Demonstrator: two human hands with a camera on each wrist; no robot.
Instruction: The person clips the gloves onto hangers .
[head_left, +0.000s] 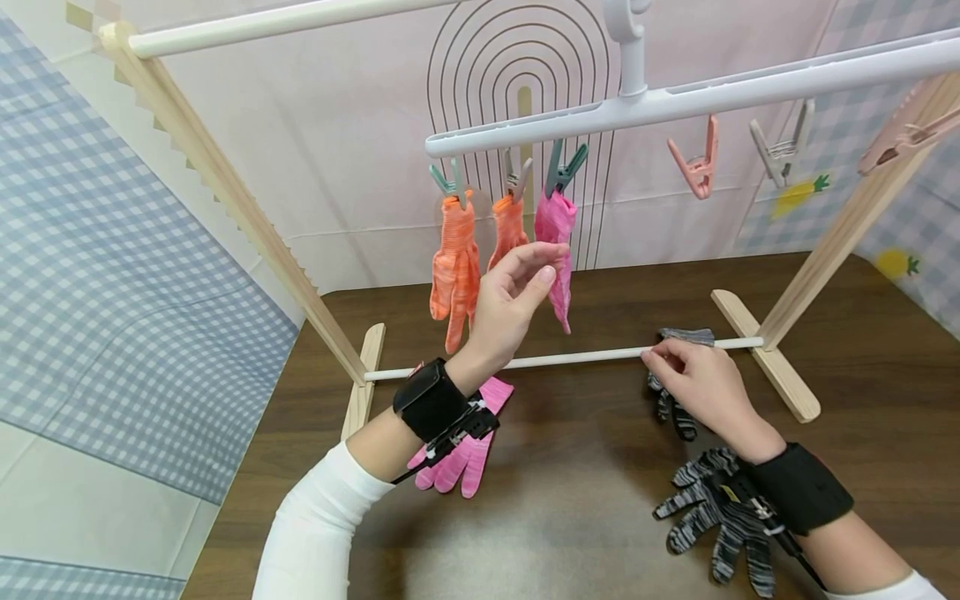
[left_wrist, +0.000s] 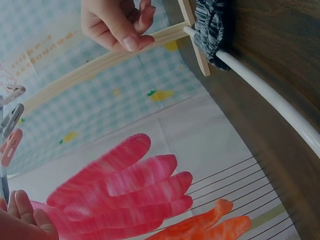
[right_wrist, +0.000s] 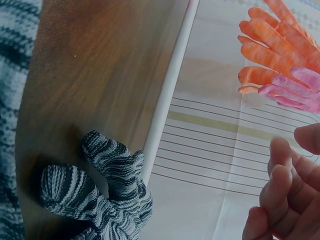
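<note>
Three gloves hang by clothespins from a white hanger bar (head_left: 525,129): an orange glove (head_left: 454,258), a second orange glove (head_left: 508,223) and a pink glove (head_left: 555,218). My left hand (head_left: 506,304) is raised at the pink glove, fingers loosely bent, fingertips overlapping it in the head view. A dark green clothespin (head_left: 564,171) grips that glove's cuff. Lower right, my right hand (head_left: 701,383) hovers with loosely curled fingers and nothing between them. Behind it, a black-and-grey striped glove (right_wrist: 120,185) drapes over the low white rod (head_left: 577,358).
Another pink glove (head_left: 468,450) lies on the table (head_left: 555,517) below my left wrist. A second striped glove (head_left: 705,508) lies under my right wrist. Wooden posts (head_left: 240,208) frame the rack. A pink clothespin (head_left: 699,162) and a grey clothespin (head_left: 783,150) hang at the hanger's right.
</note>
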